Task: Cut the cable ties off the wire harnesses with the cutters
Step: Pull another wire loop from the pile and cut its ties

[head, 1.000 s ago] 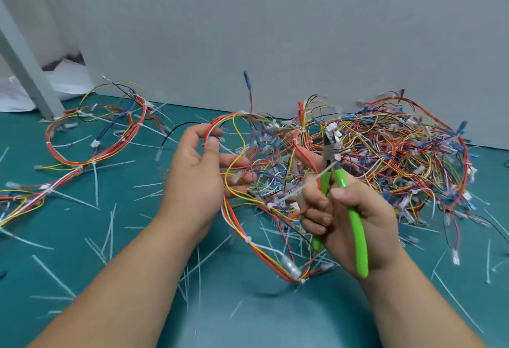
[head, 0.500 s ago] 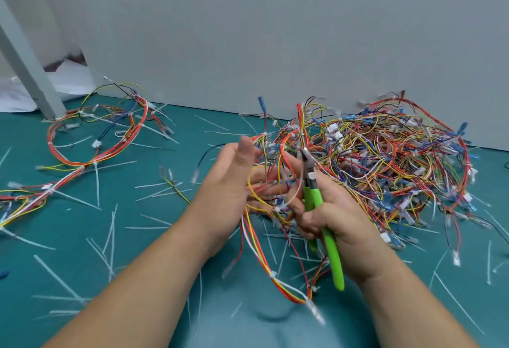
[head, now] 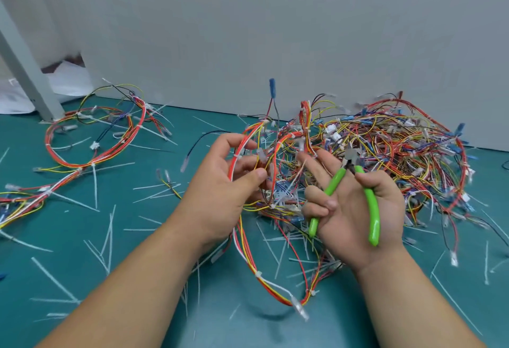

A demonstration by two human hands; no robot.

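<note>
My left hand holds a looped wire harness of red, orange, yellow and white wires above the teal table, thumb and fingers curled round the bundle. White cable ties still bind its hanging loop. My right hand is turned palm up and holds the green-handled cutters. Its thumb and lower fingers curl over the spread handles, and the index finger points toward the harness. The cutter jaws point away from me, just right of the held harness.
A big tangled pile of harnesses lies behind my right hand by the grey wall. One separate harness lies at the far left near a grey post. Cut white tie strips litter the teal table.
My right hand has turned palm up and moved right, and the cutter handles have spread. My left hand has shifted its hold, and the harness loop hangs lower.
</note>
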